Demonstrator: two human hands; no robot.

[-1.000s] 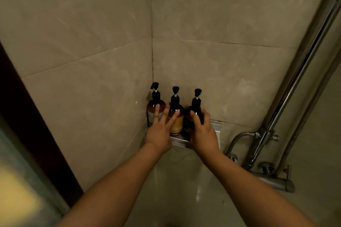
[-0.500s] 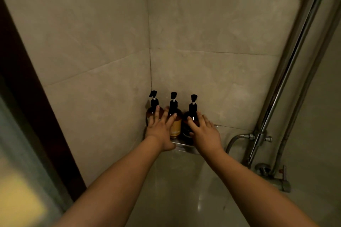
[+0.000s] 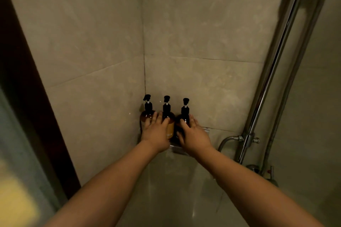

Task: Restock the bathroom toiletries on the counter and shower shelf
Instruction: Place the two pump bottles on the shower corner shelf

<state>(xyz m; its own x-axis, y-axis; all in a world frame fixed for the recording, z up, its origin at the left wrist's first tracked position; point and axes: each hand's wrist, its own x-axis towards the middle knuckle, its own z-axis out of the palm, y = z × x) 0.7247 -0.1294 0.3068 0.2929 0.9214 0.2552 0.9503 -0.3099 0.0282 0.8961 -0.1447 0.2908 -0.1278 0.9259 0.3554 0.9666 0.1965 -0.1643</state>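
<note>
Both hands (image 3: 156,134) flat on 3 round amber pump bottles (image 3: 170,125), metal shelf (image 3: 180,150).

no sleeves on me rn, both forearms bare; left hand (image 3: 156,134) & right hand (image 3: 193,135) w/o gloves, rings, or watch.

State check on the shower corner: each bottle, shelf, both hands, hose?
Left bottle: upright on shelf, in the corner.
Middle bottle: upright, label facing out.
Right bottle: upright.
Shelf: holds all three bottles.
Left hand: open, fingers against left and middle bottles.
Right hand: open, fingers on right bottle.
Shower hose: attached to riser.
</note>
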